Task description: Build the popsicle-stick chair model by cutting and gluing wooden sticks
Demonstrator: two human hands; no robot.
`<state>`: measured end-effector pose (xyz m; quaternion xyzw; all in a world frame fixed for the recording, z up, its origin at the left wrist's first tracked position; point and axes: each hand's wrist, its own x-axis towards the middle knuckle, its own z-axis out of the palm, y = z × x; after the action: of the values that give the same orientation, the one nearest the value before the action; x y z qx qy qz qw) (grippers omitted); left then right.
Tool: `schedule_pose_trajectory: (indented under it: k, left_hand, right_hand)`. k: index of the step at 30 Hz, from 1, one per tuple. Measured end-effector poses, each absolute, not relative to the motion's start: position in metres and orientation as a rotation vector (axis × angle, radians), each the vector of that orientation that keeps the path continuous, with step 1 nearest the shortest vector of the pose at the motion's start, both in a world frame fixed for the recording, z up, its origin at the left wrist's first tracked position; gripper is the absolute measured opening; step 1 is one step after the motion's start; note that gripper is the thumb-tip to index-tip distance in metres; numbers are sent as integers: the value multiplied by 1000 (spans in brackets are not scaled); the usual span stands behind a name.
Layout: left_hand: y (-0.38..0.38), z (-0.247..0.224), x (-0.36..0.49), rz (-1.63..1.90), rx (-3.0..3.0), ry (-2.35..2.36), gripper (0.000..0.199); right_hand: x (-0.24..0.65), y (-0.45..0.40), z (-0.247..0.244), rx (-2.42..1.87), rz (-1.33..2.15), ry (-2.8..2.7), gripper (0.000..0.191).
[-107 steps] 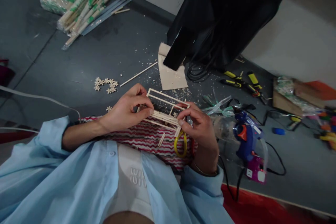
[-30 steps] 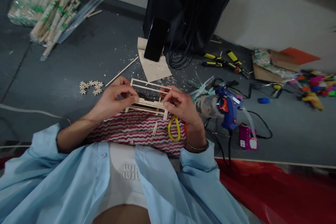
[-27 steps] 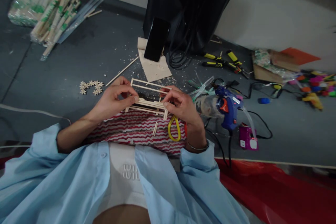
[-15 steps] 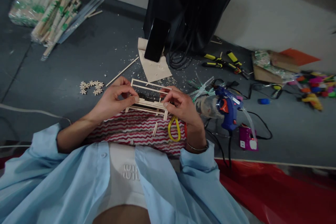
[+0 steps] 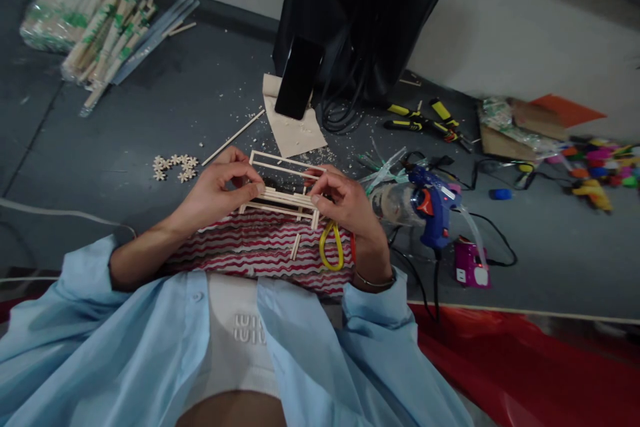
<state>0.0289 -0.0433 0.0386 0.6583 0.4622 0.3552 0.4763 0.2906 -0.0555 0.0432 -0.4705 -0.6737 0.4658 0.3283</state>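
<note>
A small frame of pale wooden sticks is held between both hands above a red-and-white wavy-striped cloth. My left hand pinches its left end between thumb and fingers. At the right end, my right hand grips the sticks with thumb and forefinger; its other fingers are partly hidden behind the frame. Short loose sticks lie on the cloth. Beside them, yellow scissor handles show below my right hand. One long stick rests on the table beyond my left hand.
A phone lies on brown paper among wood crumbs. To the right are a blue glue gun, pliers, a purple power block and cables. Small flower-shaped wooden pieces sit left; bagged sticks lie at the back left.
</note>
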Motion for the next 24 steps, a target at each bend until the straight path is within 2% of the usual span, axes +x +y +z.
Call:
schedule_pose_trajectory:
  k: [7,14,19,24]
  left_hand:
    - [-43,34,34,1082,1645,1177,7]
    - [-55,57,37,1362,1556,1184,8]
    - [-80,67,58,1250,990,927,17]
    - [-94,67,74,1174,835,716,18]
  right_hand:
    - [293,-49,33,-1282,1089,-1728,3]
    - [277,-76,64,-1381,643,-1466,10]
    - [238,-117,73,-1278,940,-1105,16]
    - [207,-131,64,-1228,1066,-894,24]
